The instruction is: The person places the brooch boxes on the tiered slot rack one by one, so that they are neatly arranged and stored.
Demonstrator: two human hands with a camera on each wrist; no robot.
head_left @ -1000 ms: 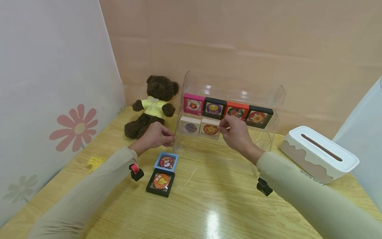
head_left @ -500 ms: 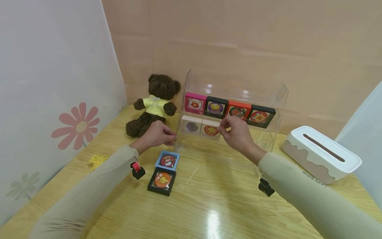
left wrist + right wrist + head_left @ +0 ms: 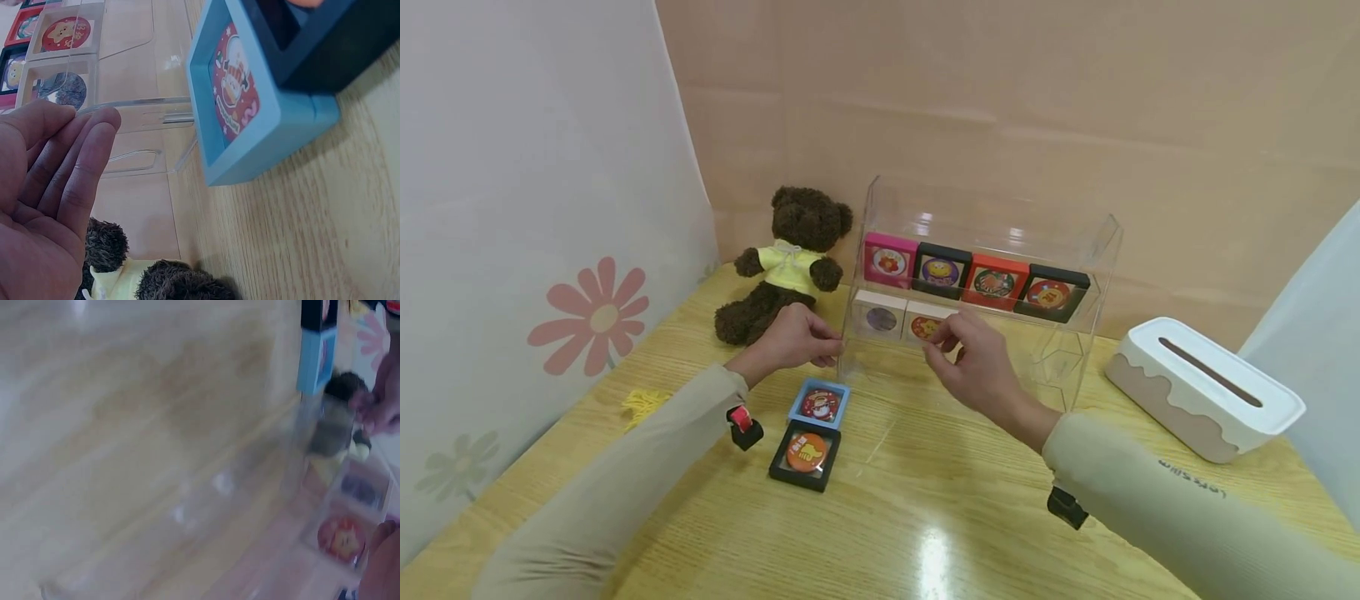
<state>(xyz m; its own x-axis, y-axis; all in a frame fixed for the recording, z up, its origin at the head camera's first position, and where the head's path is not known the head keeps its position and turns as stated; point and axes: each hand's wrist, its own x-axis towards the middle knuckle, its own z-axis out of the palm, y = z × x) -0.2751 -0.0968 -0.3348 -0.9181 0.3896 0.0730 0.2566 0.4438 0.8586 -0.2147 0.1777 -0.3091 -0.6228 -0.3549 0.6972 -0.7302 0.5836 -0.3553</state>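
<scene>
A clear acrylic display stand point(image 3: 985, 236) holds small framed badges in two tiers. My left hand point(image 3: 793, 340) pinches the left edge of the stand; the left wrist view shows that clear edge point(image 3: 150, 102) between thumb and fingers. My right hand point(image 3: 973, 358) hovers before the lower tier, fingers loosely bent, with nothing visible in its grasp. It partly covers the white frame with a star badge point(image 3: 922, 326). Left of that sits another white frame with a dark round badge point(image 3: 880, 317). Above them stand a pink frame point(image 3: 890, 260), a red one point(image 3: 996, 282) and black ones.
On the table point(image 3: 880, 517) lie a light blue frame point(image 3: 820, 404) and a black frame with a thumb badge point(image 3: 806, 455), touching. A brown teddy bear point(image 3: 790, 267) sits left of the stand. Yellow strings point(image 3: 644, 406) lie farther left; a tissue box point(image 3: 1206, 387) is right.
My right hand has moved down and slightly left, away from the upper tier, uncovering the red frame's badge. The left hand stays on the stand's edge.
</scene>
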